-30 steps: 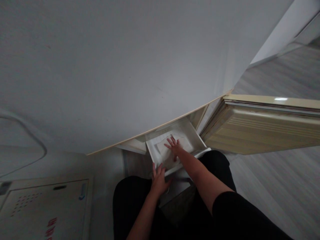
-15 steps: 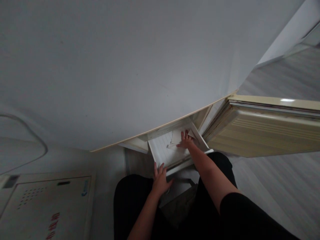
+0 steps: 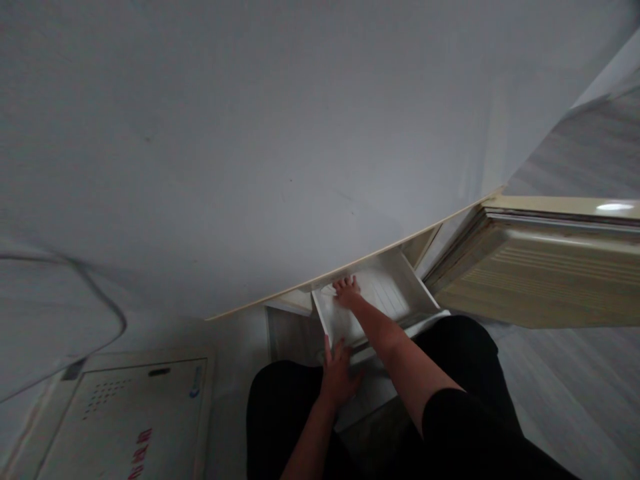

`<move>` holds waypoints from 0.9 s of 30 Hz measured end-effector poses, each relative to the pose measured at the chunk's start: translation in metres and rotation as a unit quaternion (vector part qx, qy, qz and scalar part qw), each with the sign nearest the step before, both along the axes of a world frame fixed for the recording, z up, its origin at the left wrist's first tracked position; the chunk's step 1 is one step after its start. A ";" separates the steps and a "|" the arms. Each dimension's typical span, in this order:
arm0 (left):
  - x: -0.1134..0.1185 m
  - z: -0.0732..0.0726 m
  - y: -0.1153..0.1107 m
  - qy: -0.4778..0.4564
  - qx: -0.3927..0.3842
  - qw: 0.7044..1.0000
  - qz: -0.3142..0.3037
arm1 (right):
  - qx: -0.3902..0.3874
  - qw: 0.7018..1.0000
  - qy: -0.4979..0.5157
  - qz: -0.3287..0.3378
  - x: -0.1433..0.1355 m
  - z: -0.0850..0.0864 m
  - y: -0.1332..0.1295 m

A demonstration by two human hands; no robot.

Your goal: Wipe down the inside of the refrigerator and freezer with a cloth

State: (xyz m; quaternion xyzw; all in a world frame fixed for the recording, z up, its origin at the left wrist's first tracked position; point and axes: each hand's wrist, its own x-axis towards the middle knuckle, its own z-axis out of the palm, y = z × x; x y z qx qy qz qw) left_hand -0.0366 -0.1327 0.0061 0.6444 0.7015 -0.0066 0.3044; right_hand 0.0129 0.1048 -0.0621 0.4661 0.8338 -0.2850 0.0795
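A white drawer (image 3: 374, 310) is pulled out below the edge of a pale panel, in front of my knees. My right hand (image 3: 347, 292) lies palm down inside it, near the left back part, fingers slightly spread. Beneath and beside these fingers is a thin white sheet (image 3: 327, 291), dim against the drawer floor; I cannot tell paper from cloth. My left hand (image 3: 338, 375) holds the drawer's front left corner, its fingers over the rim and its thumb apart.
To the right, a yellowish door (image 3: 540, 270) with a ribbed inner side stands open. A large pale panel (image 3: 300, 147) fills the upper view. At lower left are a metal box (image 3: 135, 413) with red lettering and a grey cable (image 3: 103, 293). Grey wood-look floor (image 3: 575, 380) lies right.
My right hand has slid from the right back of the drawer to its left side, and the white sheet has moved with it. My left hand stays at the front left corner.
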 end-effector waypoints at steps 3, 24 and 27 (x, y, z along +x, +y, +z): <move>-0.001 0.000 0.001 -0.006 -0.005 1.000 -0.008 | -0.002 0.998 0.015 0.061 -0.029 -0.001 -0.023; -0.007 -0.027 -0.007 -0.006 0.106 0.994 -0.022 | -0.029 0.988 -0.125 -0.084 0.102 -0.021 0.000; -0.006 -0.024 -0.006 -0.003 0.102 0.994 -0.026 | -0.055 0.993 -0.097 0.034 0.077 -0.015 -0.027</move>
